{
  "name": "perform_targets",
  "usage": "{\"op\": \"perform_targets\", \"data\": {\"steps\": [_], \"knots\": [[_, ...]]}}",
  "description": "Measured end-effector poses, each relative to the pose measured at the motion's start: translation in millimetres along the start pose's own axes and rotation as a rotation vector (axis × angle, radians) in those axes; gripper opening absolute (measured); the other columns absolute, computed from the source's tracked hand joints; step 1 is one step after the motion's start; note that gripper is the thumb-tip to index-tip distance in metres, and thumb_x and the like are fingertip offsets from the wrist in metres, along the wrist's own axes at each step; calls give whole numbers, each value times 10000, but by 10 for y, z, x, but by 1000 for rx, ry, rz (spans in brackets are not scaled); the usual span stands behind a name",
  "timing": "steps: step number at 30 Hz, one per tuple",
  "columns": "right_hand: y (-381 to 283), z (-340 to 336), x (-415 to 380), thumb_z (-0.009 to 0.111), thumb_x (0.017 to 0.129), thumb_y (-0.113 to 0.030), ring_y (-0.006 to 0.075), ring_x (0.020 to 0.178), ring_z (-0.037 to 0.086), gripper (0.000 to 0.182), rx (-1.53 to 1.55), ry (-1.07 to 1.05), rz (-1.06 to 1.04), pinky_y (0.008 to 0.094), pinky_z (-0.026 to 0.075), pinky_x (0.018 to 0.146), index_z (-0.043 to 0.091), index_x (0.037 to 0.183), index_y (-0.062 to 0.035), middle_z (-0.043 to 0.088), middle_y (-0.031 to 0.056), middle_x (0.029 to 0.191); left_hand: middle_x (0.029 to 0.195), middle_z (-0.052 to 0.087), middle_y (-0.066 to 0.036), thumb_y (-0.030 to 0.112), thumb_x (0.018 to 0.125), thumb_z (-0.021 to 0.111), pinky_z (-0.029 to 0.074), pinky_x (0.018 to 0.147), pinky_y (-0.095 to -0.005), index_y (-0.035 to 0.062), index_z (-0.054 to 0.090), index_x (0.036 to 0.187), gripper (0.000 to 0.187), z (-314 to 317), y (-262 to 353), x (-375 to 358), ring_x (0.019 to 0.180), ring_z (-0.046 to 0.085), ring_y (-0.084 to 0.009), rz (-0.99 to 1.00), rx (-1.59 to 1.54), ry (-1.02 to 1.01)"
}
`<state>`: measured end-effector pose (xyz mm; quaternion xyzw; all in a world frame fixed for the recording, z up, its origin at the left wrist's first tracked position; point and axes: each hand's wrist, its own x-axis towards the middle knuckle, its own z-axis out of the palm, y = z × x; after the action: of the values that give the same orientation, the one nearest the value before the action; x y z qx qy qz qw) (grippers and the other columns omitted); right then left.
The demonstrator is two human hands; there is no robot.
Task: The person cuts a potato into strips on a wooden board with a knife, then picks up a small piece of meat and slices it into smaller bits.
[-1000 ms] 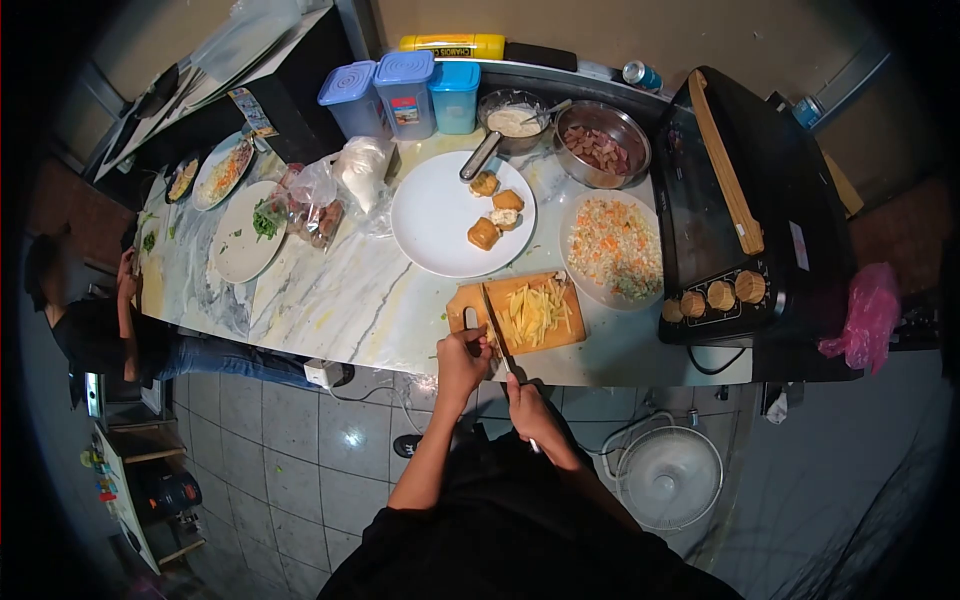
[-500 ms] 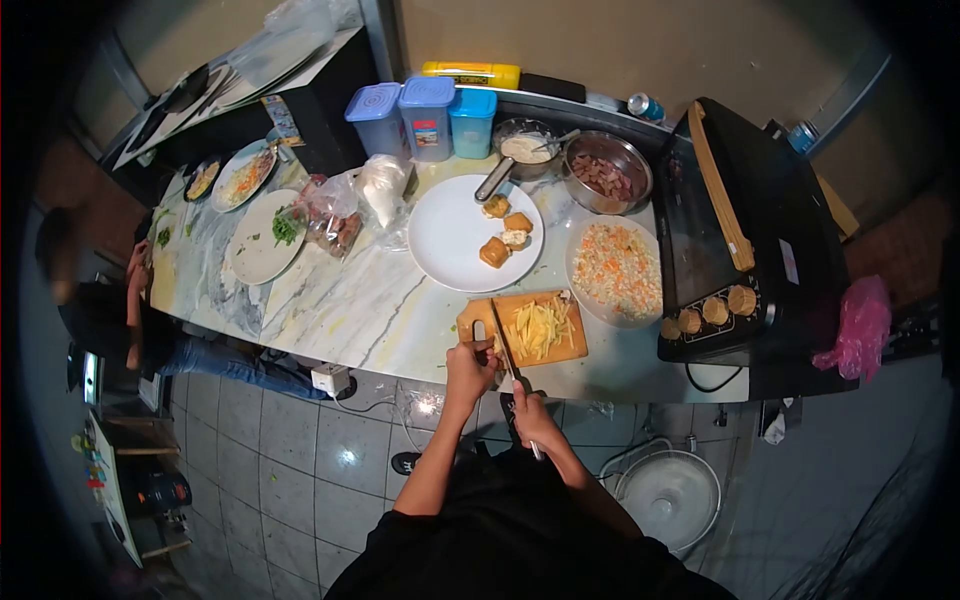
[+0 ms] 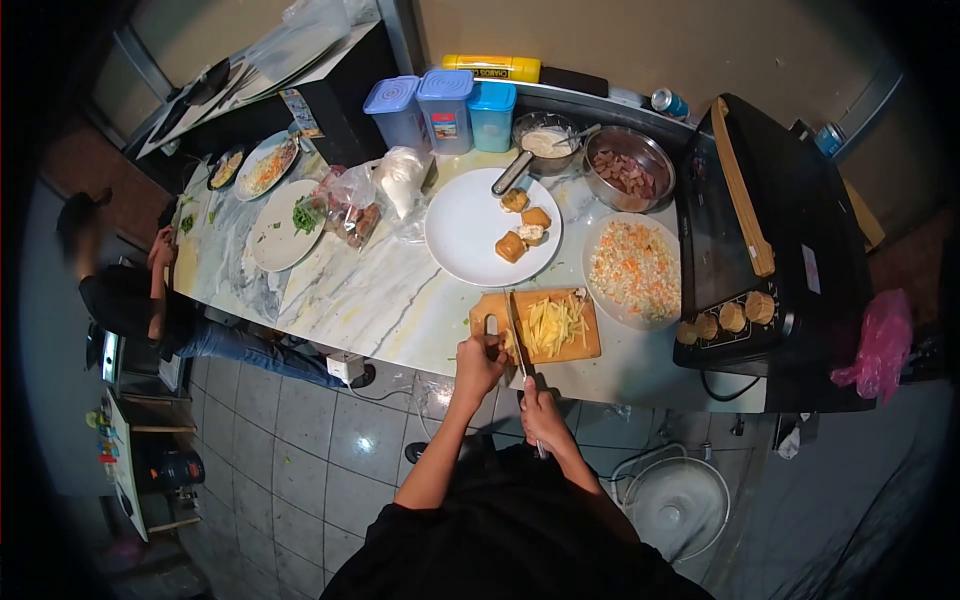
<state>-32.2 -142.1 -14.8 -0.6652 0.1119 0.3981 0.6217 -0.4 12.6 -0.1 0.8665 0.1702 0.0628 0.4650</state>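
My right hand [image 3: 543, 415] is closed around the handle of a knife [image 3: 518, 335], whose blade points away from me over a small wooden cutting board [image 3: 588, 345]. Just left of the blade, my left hand [image 3: 481, 366] is closed, its fingertips pinching a pale yellow piece of food [image 3: 509, 344] at the board's near left. Thin pale yellow strips [image 3: 555, 326] lie heaped on the board to the right of the blade. Beyond the board, a large white plate [image 3: 460, 235] bears several browned, filled pieces [image 3: 511, 247].
A plate of chopped carrot mix [image 3: 632, 268], a steel bowl of diced meat [image 3: 628, 168] and a pan of white batter [image 3: 547, 142] surround the plate. A black grill [image 3: 790, 230] stands at right, lidded containers [image 3: 445, 110] at the back. Another person [image 3: 140, 300] stands at far left.
The view has swung slightly left, so the counter sits further right and more of the other person shows. Both hands stay at the board, with the knife at almost the same place.
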Motion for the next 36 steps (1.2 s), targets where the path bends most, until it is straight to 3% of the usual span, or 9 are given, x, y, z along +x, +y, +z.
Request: {"op": "perform_targets", "data": {"steps": [9,16,19,22,24,28,31,34,36], "knots": [[-53,-97,-120,314,925,-580,83,294,287,550,107,-25,-2,252,269,278,321,642,-109,276,-38,454,736,668,-147,43,719,700,500,645,-282,-38,666,973,269,-42,72,-20,654,651,-163,-36,-71,-28],[92,-114,-89,294,931,-575,95,293,315,562,5,11,-75,259,305,278,340,644,-93,293,-28,443,815,678,-187,74,762,660,509,687,-287,-29,663,992,253,-71,11,-1,744,679,-201,-76,-144,-46],[116,-140,-80,259,947,-550,118,292,351,576,-48,3,-135,272,331,284,366,649,-68,332,-4,431,709,668,-171,22,766,636,504,615,-258,-51,662,962,211,-79,-3,0,639,667,-167,12,-59,31],[106,-128,-80,228,963,-518,137,295,386,585,-140,-25,-201,281,353,295,384,655,-45,365,25,420,848,670,-200,85,763,656,510,723,-305,2,689,938,197,-84,-12,-2,788,682,-239,-93,-71,-16],[74,-90,-109,224,968,-507,141,295,392,583,-160,-24,-203,283,351,297,385,654,-42,366,30,413,713,670,-177,36,775,629,504,601,-263,-39,684,897,153,-62,-20,-10,637,670,-171,-4,-89,47],[42,-58,-138,226,976,-485,139,290,388,574,-225,-7,-197,284,326,293,384,645,-43,360,25,402,707,674,-159,41,771,642,501,593,-252,-35,685,904,159,-58,-17,-17,633,665,-154,-37,-126,41],[167,-46,-56,236,977,-479,135,285,379,567,-261,42,-263,283,303,286,384,639,-49,356,20,399,769,688,-151,64,750,675,514,661,-267,-13,694,914,182,-50,-23,-9,700,680,-177,-91,-135,13],[210,-32,-14,252,973,-486,130,284,374,560,-243,33,-241,282,295,282,386,637,-58,358,20,402,755,688,-147,58,748,677,514,654,-266,-9,696,909,176,-37,-50,-6,697,680,-182,-138,-141,-3],[208,-22,-3,274,964,-503,131,282,370,556,-199,37,-196,273,292,283,391,636,-70,364,11,412,704,678,-130,44,766,665,500,597,-239,-23,693,897,151,-18,-94,-2,636,661,-139,-57,-132,25]]}}
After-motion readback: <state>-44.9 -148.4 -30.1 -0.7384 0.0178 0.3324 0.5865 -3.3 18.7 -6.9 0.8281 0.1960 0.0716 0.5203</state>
